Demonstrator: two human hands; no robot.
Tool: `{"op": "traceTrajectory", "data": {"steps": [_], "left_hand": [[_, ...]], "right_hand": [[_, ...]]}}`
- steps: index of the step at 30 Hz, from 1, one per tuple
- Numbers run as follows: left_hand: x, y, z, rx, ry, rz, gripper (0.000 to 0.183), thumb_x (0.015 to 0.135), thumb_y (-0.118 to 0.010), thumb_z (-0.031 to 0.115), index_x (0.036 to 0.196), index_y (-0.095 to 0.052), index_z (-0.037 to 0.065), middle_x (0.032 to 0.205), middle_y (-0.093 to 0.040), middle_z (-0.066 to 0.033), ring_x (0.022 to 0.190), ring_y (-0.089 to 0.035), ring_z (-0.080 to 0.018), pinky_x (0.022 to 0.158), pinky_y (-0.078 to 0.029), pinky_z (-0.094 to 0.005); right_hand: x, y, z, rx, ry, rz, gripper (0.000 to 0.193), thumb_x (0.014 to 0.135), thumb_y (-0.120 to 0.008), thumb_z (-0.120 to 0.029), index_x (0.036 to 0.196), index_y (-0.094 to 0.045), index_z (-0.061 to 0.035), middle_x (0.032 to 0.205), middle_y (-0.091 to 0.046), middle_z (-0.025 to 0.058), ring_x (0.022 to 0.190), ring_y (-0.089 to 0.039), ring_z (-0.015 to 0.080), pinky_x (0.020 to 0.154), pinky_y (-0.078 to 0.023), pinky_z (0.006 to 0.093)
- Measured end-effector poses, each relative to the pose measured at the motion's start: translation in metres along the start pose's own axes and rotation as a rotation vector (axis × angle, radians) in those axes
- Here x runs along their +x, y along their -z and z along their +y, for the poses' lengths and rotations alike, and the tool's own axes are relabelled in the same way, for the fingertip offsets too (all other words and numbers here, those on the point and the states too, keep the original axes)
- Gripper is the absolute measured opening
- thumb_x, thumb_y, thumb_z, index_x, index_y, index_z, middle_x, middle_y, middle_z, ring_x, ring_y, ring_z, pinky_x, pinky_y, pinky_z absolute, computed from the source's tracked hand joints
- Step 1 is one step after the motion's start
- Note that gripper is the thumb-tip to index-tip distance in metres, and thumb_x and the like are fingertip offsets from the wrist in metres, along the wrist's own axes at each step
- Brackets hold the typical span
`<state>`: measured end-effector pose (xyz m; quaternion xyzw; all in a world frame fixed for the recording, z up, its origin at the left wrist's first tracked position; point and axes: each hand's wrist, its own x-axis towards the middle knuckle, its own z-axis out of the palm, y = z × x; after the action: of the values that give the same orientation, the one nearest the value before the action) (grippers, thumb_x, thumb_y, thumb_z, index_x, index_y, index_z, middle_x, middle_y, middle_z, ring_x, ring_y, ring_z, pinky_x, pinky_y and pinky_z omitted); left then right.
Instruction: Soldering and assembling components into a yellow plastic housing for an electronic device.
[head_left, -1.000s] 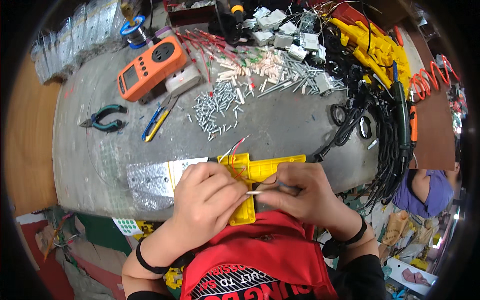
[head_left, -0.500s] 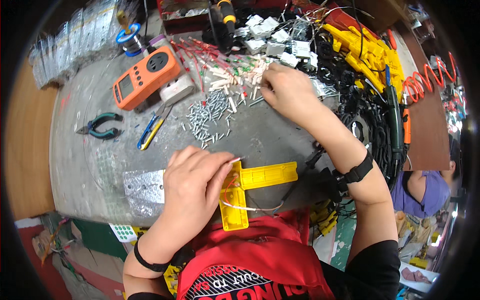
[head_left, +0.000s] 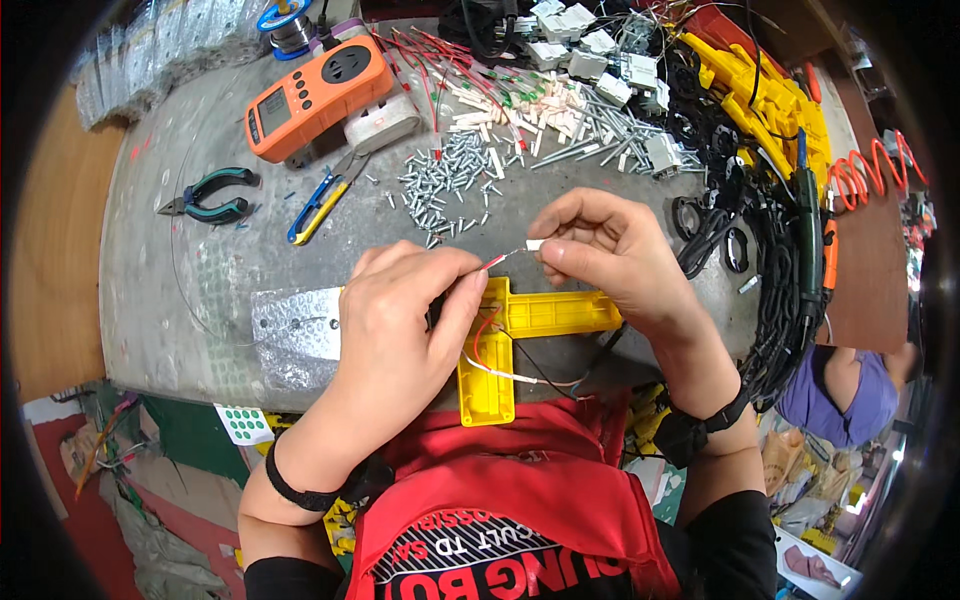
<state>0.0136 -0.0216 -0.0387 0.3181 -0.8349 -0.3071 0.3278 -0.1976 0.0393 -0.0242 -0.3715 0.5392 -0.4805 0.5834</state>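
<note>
Above the table's front part, my left hand (head_left: 405, 305) pinches a red wire (head_left: 494, 263) with a thin bare end pointing right. My right hand (head_left: 620, 255) grips a small white sleeve (head_left: 534, 245) between thumb and forefinger. The sleeve is close to the wire's tip; whether they touch I cannot tell. Beneath both hands lies an open yellow T-shaped plastic housing (head_left: 562, 314), its hollow side up. Red and white leads run inside it, and a black cable leaves it toward the right. My left hand hides part of the housing.
Loose screws (head_left: 450, 182) and white sleeves (head_left: 540, 108) lie beyond my hands. Pliers (head_left: 215, 195), snips (head_left: 325, 205) and an orange meter (head_left: 318, 97) are at left. Black cables (head_left: 770, 310), yellow housings (head_left: 755, 90) and a screwdriver (head_left: 806, 225) crowd the right. Bubble wrap (head_left: 295, 330) lies beside my left hand.
My right hand has come back from the pile of white sleeves with one in its fingers, close to my left hand. My left hand still holds the wire. The view has shifted slightly.
</note>
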Motion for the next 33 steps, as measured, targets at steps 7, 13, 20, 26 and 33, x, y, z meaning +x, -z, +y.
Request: {"op": "traceTrajectory", "data": {"steps": [7, 13, 20, 26, 33], "left_hand": [[0.001, 0.003, 0.001, -0.008, -0.015, -0.046, 0.006, 0.086, -0.069, 0.008, 0.089, -0.069, 0.002, 0.080, -0.068, -0.0099, 0.073, -0.062, -0.0269, 0.073, -0.045, -0.0356], [0.001, 0.003, -0.002, -0.003, -0.038, -0.044, 0.006, 0.086, -0.069, 0.007, 0.089, -0.069, 0.003, 0.081, -0.068, -0.0101, 0.075, -0.062, -0.0270, 0.073, -0.045, -0.0361], [-0.002, 0.002, -0.001, -0.018, -0.028, -0.030, 0.005, 0.086, -0.069, 0.007, 0.089, -0.069, 0.002, 0.078, -0.067, -0.0101, 0.072, -0.061, -0.0272, 0.073, -0.045, -0.0366], [-0.002, 0.001, -0.002, -0.021, -0.019, -0.010, 0.006, 0.086, -0.069, 0.006, 0.088, -0.069, 0.001, 0.077, -0.067, -0.0106, 0.072, -0.061, -0.0276, 0.071, -0.046, -0.0367], [-0.002, 0.001, -0.002, -0.008, -0.032, -0.012, 0.004, 0.085, -0.069, 0.005, 0.088, -0.068, 0.002, 0.079, -0.067, -0.0110, 0.073, -0.062, -0.0286, 0.071, -0.046, -0.0372]], "right_hand": [[-0.002, -0.004, 0.001, 0.058, -0.004, -0.004, 0.016, 0.089, -0.069, -0.002, 0.103, -0.063, 0.0026, 0.094, -0.065, 0.0042, 0.080, -0.064, 0.0082, 0.070, -0.054, 0.0220], [-0.002, -0.007, 0.002, 0.000, 0.002, -0.002, 0.020, 0.089, -0.071, -0.005, 0.105, -0.064, 0.0037, 0.096, -0.068, 0.0042, 0.081, -0.063, 0.0077, 0.072, -0.054, 0.0235], [-0.004, -0.005, 0.005, -0.016, 0.045, 0.056, 0.019, 0.090, -0.070, -0.005, 0.105, -0.065, 0.0037, 0.094, -0.068, 0.0038, 0.078, -0.062, 0.0073, 0.071, -0.053, 0.0229], [-0.004, -0.011, 0.005, 0.022, 0.036, 0.033, 0.018, 0.090, -0.070, -0.005, 0.104, -0.064, 0.0038, 0.094, -0.067, 0.0033, 0.079, -0.062, 0.0069, 0.072, -0.053, 0.0227], [-0.001, -0.015, 0.009, -0.121, 0.079, 0.062, 0.017, 0.090, -0.070, -0.006, 0.103, -0.065, 0.0039, 0.095, -0.067, 0.0026, 0.084, -0.061, 0.0058, 0.074, -0.052, 0.0221]]}}
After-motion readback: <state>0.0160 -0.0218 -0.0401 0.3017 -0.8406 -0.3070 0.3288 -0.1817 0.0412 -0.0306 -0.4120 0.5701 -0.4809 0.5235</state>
